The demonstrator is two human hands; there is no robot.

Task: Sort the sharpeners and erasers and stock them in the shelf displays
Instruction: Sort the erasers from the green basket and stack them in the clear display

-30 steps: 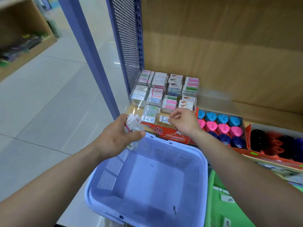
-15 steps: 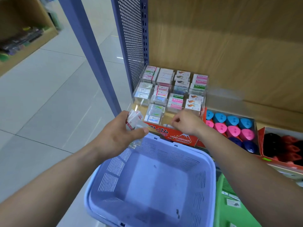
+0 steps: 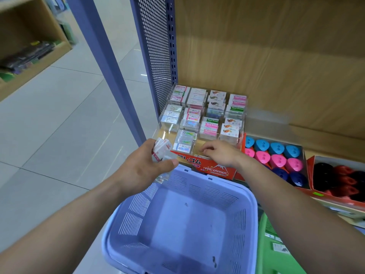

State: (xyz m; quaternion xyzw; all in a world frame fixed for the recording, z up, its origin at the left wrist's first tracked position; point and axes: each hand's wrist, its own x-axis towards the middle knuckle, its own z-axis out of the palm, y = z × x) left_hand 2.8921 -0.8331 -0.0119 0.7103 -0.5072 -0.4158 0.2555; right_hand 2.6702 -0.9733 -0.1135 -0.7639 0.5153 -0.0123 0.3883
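Observation:
My left hand [image 3: 142,171] grips a small bundle of white erasers with red labels [image 3: 162,149] just above the far left corner of the purple basket [image 3: 253,214]. A clear divided eraser display [image 3: 165,133] on the shelf holds several stacks of wrapped erasers [image 3: 209,125]. Over its front row, behind the red "Hard Eraser" box front [image 3: 215,169], hovers my right hand [image 3: 221,153], fingers curled downward. Whatever lies under those fingers is hidden. Blue, pink and navy sharpeners [image 3: 276,155] fill a red tray to the right.
A second red box with black and red sharpeners [image 3: 339,180] stands at the far right. A green basket [image 3: 276,254] sits beside the purple one. A purple post [image 3: 106,66] and a perforated side panel [image 3: 156,46] bound the shelf on the left.
My right hand has stayed at the display's front row, and the eraser at its fingertips a second ago is now covered. The left hand keeps its bundle. The view has shifted.

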